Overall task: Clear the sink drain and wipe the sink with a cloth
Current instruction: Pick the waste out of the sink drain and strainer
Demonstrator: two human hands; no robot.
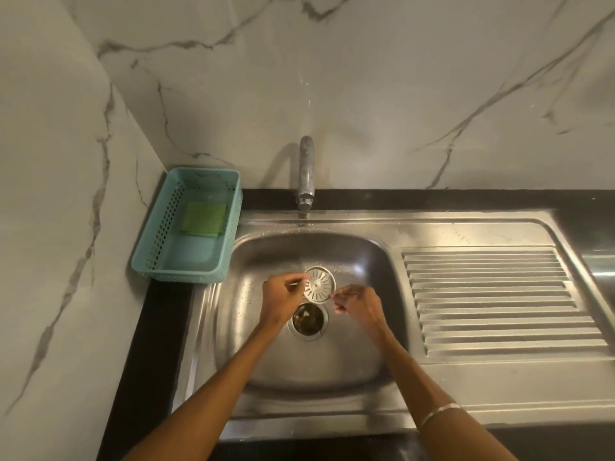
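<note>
my left hand [283, 296] and my right hand [357, 302] are both over the steel sink [266, 361], lifting the round drain strainer [319, 284] between them. my left grip pinches the strainer's left edge with fingers curled on it; my right grip pinches its lower right edge with thumb and fingertips, the other fingers curled in. the strainer is tilted up, facing me, held above and just behind the open drain hole [307, 319], which shows dark bits of debris inside. the tap [306, 174] stands behind the basin, its spout over the back rim. to the left, on the dark desk [149, 344], sits a teal plastic basket [159, 241] with a green cloth [203, 218] lying flat in its far half, well apart from my hands. ridged draining board [499, 301] lies right of the basin. a thin bangle [439, 412] rings my right forearm.
</note>
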